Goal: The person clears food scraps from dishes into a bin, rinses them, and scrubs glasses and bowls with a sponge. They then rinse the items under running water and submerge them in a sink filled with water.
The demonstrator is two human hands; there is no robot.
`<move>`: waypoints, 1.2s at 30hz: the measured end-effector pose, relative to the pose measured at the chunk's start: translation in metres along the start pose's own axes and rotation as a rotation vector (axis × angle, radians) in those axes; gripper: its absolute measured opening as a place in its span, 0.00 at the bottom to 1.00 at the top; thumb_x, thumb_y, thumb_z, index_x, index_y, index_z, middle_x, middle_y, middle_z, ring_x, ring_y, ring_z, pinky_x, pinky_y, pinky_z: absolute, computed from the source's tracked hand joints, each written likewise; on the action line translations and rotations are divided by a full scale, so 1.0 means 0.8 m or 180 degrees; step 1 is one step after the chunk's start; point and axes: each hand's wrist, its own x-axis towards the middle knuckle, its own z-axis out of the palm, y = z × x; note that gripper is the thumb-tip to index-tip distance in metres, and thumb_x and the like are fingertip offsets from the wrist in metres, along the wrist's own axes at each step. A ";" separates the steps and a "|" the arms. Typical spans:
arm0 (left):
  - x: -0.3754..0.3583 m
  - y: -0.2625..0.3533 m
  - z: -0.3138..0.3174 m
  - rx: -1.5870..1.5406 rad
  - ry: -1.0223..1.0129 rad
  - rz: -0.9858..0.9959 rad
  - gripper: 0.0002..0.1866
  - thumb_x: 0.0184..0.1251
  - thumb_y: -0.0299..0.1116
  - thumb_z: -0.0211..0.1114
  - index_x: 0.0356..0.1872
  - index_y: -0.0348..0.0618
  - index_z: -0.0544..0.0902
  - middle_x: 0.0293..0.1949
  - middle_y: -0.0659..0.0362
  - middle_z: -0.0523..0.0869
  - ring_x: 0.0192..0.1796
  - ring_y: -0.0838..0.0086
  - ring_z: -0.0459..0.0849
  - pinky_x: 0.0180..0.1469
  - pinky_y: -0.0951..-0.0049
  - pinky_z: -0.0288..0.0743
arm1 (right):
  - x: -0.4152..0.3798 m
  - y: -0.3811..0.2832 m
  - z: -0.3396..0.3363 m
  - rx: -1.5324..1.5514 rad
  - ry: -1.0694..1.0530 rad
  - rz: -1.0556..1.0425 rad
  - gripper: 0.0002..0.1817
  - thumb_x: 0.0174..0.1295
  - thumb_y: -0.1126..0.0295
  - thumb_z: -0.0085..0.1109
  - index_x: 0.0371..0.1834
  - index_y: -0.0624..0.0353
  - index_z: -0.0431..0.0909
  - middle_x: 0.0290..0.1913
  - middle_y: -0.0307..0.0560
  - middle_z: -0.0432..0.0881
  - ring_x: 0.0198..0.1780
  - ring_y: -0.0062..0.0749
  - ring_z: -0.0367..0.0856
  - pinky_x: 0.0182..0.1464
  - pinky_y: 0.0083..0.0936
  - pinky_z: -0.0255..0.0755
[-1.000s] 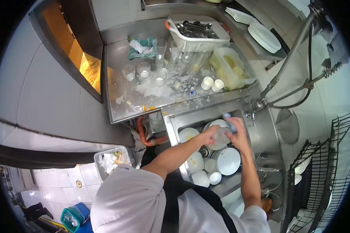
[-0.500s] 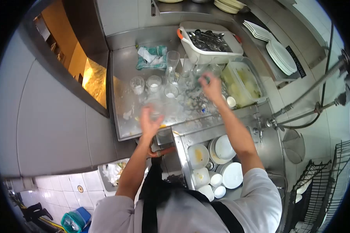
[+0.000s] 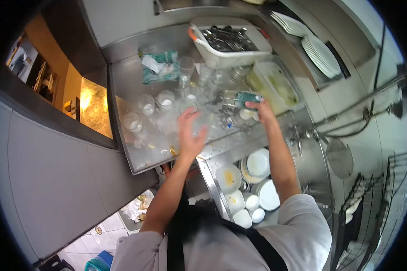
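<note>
Both hands over a wet steel counter crowded with glasses.

The left hand [image 3: 191,132] hovers with fingers spread near the counter [image 3: 135,153] front edge, beside a blurred clear glass [image 3: 188,107]; whether it touches it I cannot tell. The right hand [image 3: 261,109] pinches a green scouring sponge [image 3: 244,97] toward the counter's right edge, just beside the yellowish plastic tub [image 3: 276,83]. Dirty plates [image 3: 257,162] lie in the sink below.

head cam | looks steeply down | counter [image 3: 135,149] close below
</note>
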 end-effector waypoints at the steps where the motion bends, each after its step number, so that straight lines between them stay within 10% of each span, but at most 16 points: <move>1: 0.013 0.042 0.028 -0.0068 -0.0259 0.0042 0.24 0.60 0.33 0.69 0.57 0.40 0.76 0.66 0.44 0.70 0.67 0.53 0.70 0.70 0.59 0.61 | -0.053 0.005 0.001 0.0649 0.0008 0.0191 0.27 0.49 0.72 0.73 0.56 0.61 0.79 0.51 0.50 0.85 0.52 0.38 0.84 0.56 0.39 0.74; 5: -0.004 0.115 0.140 -0.0734 -0.1816 0.0635 0.15 0.56 0.36 0.70 0.44 0.46 0.83 0.48 0.52 0.83 0.50 0.52 0.82 0.52 0.60 0.77 | -0.254 0.054 0.036 0.3913 0.0475 0.1181 0.19 0.60 0.64 0.62 0.54 0.52 0.79 0.51 0.44 0.84 0.51 0.38 0.83 0.56 0.40 0.75; 9: -0.144 0.170 0.226 -0.0408 -0.2977 0.1633 0.11 0.52 0.41 0.69 0.34 0.49 0.86 0.36 0.57 0.84 0.37 0.52 0.85 0.39 0.57 0.79 | -0.409 0.148 0.041 0.5001 0.1237 0.1097 0.16 0.58 0.62 0.63 0.48 0.51 0.80 0.47 0.40 0.85 0.49 0.37 0.84 0.56 0.36 0.76; 11: -0.182 0.179 0.246 -0.0324 -0.2958 0.0688 0.13 0.55 0.42 0.66 0.38 0.48 0.86 0.42 0.53 0.86 0.40 0.52 0.86 0.40 0.59 0.80 | -0.458 0.168 0.032 0.4884 0.1728 0.1067 0.15 0.58 0.63 0.62 0.48 0.52 0.80 0.48 0.42 0.85 0.50 0.36 0.83 0.56 0.36 0.76; 14: -0.217 0.143 0.271 -0.0219 -0.2939 -0.1978 0.15 0.58 0.42 0.63 0.40 0.43 0.86 0.42 0.53 0.87 0.41 0.59 0.87 0.41 0.60 0.80 | -0.518 0.182 -0.018 0.3289 0.0374 0.0286 0.16 0.57 0.68 0.63 0.49 0.56 0.80 0.49 0.45 0.84 0.51 0.39 0.83 0.55 0.35 0.76; 18: -0.205 0.172 0.245 -0.0822 -0.3138 -0.4417 0.17 0.63 0.43 0.64 0.41 0.38 0.84 0.37 0.56 0.87 0.39 0.68 0.86 0.40 0.64 0.79 | -0.540 0.074 -0.011 -0.1977 0.0685 -0.0639 0.21 0.57 0.80 0.58 0.56 0.62 0.78 0.51 0.53 0.84 0.51 0.39 0.84 0.53 0.32 0.77; 22: -0.220 0.183 0.217 -0.1171 -0.1840 0.0286 0.09 0.65 0.37 0.66 0.39 0.43 0.84 0.36 0.57 0.86 0.35 0.68 0.86 0.28 0.65 0.79 | -0.513 0.048 -0.041 0.2986 0.1269 0.1126 0.25 0.53 0.78 0.64 0.58 0.60 0.78 0.49 0.45 0.85 0.49 0.34 0.83 0.52 0.27 0.75; 26: -0.205 0.157 0.199 -0.1721 -0.2663 -0.3570 0.13 0.63 0.46 0.66 0.36 0.46 0.83 0.28 0.57 0.84 0.15 0.70 0.75 0.10 0.75 0.63 | -0.505 0.043 0.003 -0.1078 0.0212 -0.0441 0.22 0.51 0.73 0.73 0.49 0.61 0.78 0.46 0.47 0.85 0.48 0.35 0.83 0.50 0.33 0.75; 29: -0.202 0.139 0.164 -0.1918 -0.2749 -0.4857 0.17 0.62 0.49 0.64 0.43 0.47 0.81 0.33 0.57 0.83 0.19 0.69 0.77 0.10 0.76 0.61 | -0.491 0.016 -0.003 -0.2710 0.0020 -0.1125 0.22 0.50 0.72 0.73 0.48 0.61 0.78 0.44 0.50 0.85 0.46 0.44 0.82 0.49 0.34 0.75; 33: -0.192 0.063 0.131 -0.2131 -0.2433 -0.5178 0.21 0.63 0.50 0.59 0.43 0.42 0.79 0.30 0.53 0.83 0.16 0.67 0.75 0.09 0.77 0.63 | -0.447 -0.050 -0.009 -0.1878 0.0710 -0.1683 0.19 0.48 0.76 0.71 0.45 0.58 0.80 0.42 0.51 0.83 0.47 0.50 0.81 0.48 0.44 0.73; 36: -0.175 0.064 0.112 -0.2281 -0.2333 -0.4825 0.21 0.66 0.50 0.59 0.46 0.42 0.80 0.33 0.53 0.82 0.21 0.64 0.78 0.13 0.69 0.71 | -0.390 -0.070 0.038 -0.2903 -0.0708 -0.2629 0.23 0.43 0.83 0.69 0.46 0.55 0.83 0.47 0.47 0.82 0.55 0.44 0.78 0.51 0.34 0.76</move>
